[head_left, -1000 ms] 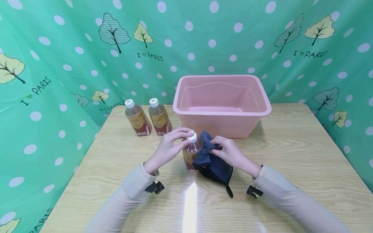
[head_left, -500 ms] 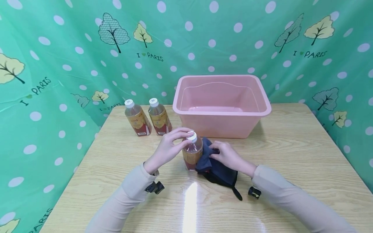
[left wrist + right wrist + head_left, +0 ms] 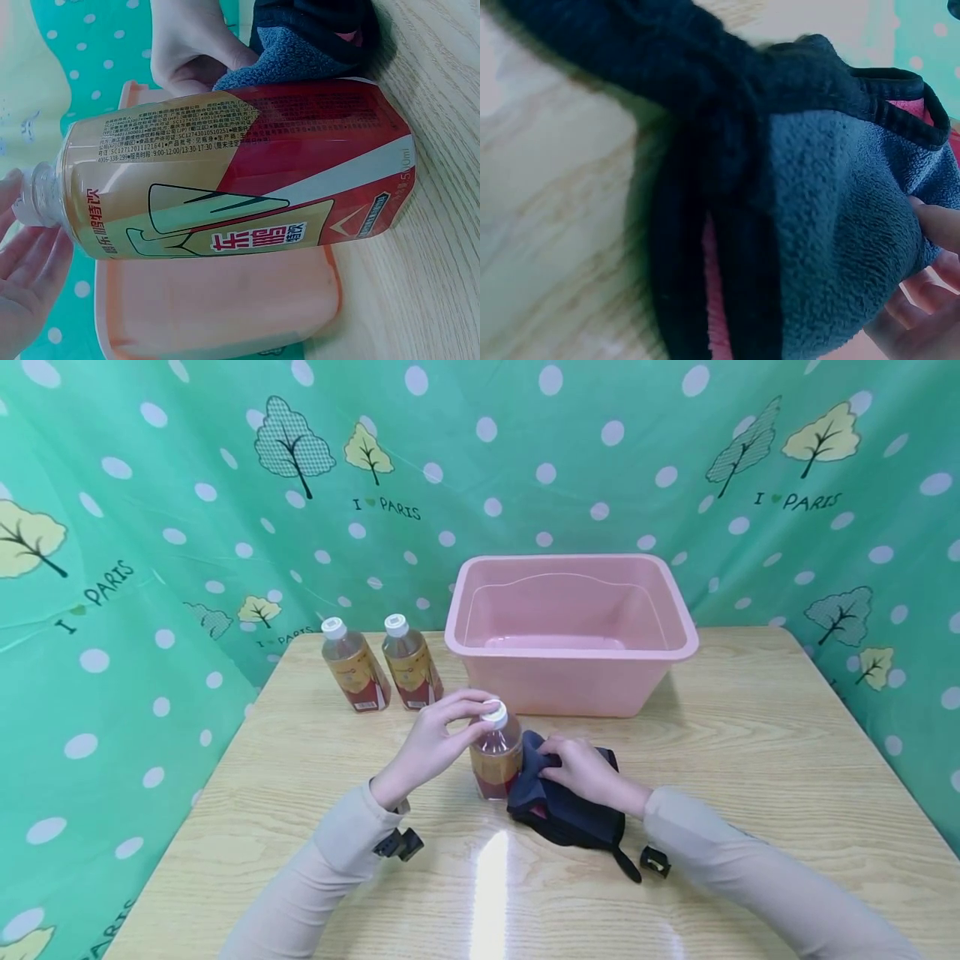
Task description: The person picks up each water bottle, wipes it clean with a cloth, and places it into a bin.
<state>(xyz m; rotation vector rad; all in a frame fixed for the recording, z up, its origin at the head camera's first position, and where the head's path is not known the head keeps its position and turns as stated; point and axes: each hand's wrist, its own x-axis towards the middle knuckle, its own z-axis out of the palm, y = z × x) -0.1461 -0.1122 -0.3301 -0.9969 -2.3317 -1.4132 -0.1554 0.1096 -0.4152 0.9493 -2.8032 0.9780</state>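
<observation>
My left hand [image 3: 442, 735] pinches the white cap [image 3: 495, 716] of an upright bottle [image 3: 497, 770] on the table; in the left wrist view the bottle's [image 3: 225, 172] gold and red label shows. Close to the bottle's right side, my right hand [image 3: 585, 768] grips a dark blue cloth [image 3: 573, 814] with black edging and pink inside. In the right wrist view the cloth [image 3: 840, 217] fills the middle, pinched by the hand's fingers [image 3: 937, 225] at the right edge. A black loop of the cloth lies on the table.
Behind the hands stands a pink bin [image 3: 570, 681]. Two similar bottles [image 3: 356, 672] [image 3: 411, 668] stand at the back left of the wooden table [image 3: 300, 777]. A green dotted curtain [image 3: 517, 452] hangs behind.
The right hand has moved slightly down, and the cloth has slid down and to the right, its loop swinging right. The left hand and the bottle have stayed in place.
</observation>
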